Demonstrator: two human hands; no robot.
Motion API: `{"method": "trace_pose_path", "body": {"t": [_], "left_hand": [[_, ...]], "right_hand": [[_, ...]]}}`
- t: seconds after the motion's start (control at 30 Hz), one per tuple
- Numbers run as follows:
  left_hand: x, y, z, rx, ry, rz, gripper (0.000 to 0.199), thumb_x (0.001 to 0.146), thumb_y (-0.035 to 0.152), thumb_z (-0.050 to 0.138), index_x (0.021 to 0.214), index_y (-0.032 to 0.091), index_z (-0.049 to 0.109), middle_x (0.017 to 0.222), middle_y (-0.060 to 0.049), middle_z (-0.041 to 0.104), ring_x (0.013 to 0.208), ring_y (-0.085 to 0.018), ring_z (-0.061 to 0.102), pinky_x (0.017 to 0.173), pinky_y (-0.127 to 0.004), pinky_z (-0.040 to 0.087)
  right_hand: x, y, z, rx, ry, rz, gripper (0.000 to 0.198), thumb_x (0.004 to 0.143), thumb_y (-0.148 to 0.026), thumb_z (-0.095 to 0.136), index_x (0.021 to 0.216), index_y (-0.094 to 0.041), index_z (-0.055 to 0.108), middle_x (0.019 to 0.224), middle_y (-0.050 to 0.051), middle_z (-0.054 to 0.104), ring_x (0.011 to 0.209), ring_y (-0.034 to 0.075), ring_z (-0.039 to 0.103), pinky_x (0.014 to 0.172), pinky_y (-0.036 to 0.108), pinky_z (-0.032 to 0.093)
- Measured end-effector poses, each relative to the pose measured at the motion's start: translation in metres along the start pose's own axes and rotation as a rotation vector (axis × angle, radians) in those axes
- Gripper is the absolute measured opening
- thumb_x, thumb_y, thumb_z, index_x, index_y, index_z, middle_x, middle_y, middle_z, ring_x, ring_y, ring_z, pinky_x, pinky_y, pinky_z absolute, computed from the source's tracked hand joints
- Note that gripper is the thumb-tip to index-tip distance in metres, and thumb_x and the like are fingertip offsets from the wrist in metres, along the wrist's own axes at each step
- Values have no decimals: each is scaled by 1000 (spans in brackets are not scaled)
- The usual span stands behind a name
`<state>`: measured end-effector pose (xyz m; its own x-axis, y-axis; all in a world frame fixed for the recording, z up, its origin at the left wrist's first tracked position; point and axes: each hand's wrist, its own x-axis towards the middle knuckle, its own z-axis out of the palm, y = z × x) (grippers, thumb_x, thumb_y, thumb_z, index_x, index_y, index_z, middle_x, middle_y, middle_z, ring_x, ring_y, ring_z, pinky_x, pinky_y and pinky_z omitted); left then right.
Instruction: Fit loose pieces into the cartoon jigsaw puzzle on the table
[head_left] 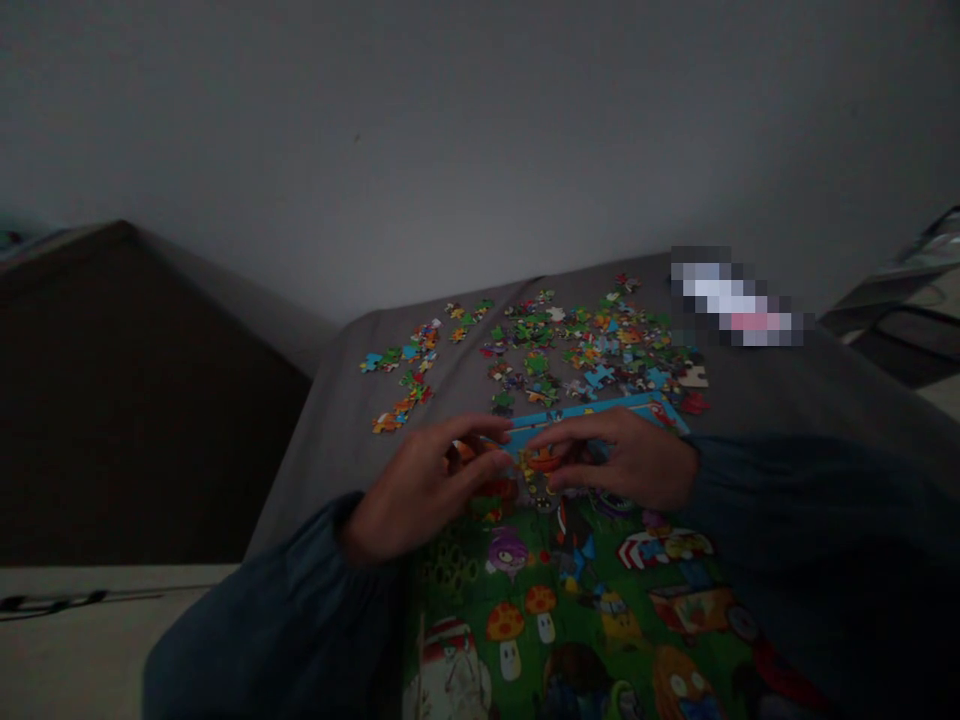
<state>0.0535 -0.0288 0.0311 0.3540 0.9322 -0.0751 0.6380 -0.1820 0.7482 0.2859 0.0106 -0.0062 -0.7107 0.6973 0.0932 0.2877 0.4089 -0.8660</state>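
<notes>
A cartoon jigsaw puzzle [540,590], largely joined, lies in front of me, with mushrooms and other characters on green and a blue border at its far side. My left hand [439,475] is at its upper left, thumb and fingers curled inward; whatever is between them is too dark to make out. My right hand [626,460] faces it from the right, its thumb and fingers around an orange-patterned puzzle piece [544,458]. The two sets of fingertips nearly meet. A small greyish patch shows in the picture just below them.
Many loose puzzle pieces [532,335] are scattered beyond the puzzle on a grey cloth-covered surface [330,430]. A blurred-out object [739,300] lies at the back right. Behind rises a plain wall [450,150]. A dark cable [56,602] runs along a pale surface at lower left.
</notes>
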Motion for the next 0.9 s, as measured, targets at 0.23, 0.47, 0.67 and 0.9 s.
{"method": "trace_pose_path", "body": {"t": [0.23, 0.47, 0.67, 0.9], "left_hand": [[0, 1, 11, -125, -89, -17, 26, 85, 34, 59, 107, 22, 63, 83, 1, 71, 71, -12, 62, 60, -23, 45], [-1, 2, 9, -201, -230, 1, 27, 86, 34, 58, 109, 20, 60, 77, 1, 68, 67, -10, 59, 56, -21, 42], [-6, 2, 6, -288, -440, 69, 29, 85, 30, 61, 112, 22, 56, 87, 0, 65, 75, -12, 59, 63, -23, 45], [-5, 0, -2, -194, -471, 137, 23, 84, 29, 62, 106, 22, 61, 86, 1, 67, 75, -12, 60, 65, -23, 44]], "right_hand": [[-2, -4, 2, -80, -6, -52, 30, 81, -27, 66, 110, -21, 67, 83, 2, 72, 65, 12, 61, 59, 24, 47], [-5, -10, 0, -198, -90, -189, 29, 80, -29, 68, 108, -19, 67, 89, 3, 72, 74, 12, 63, 68, 24, 47], [-9, -23, 2, -345, -158, -445, 25, 83, -36, 65, 97, -15, 68, 83, 5, 69, 77, 14, 61, 70, 25, 46], [-14, -25, 14, -430, -103, -514, 25, 87, -34, 60, 102, -14, 64, 81, 4, 68, 75, 14, 58, 67, 26, 44]]}}
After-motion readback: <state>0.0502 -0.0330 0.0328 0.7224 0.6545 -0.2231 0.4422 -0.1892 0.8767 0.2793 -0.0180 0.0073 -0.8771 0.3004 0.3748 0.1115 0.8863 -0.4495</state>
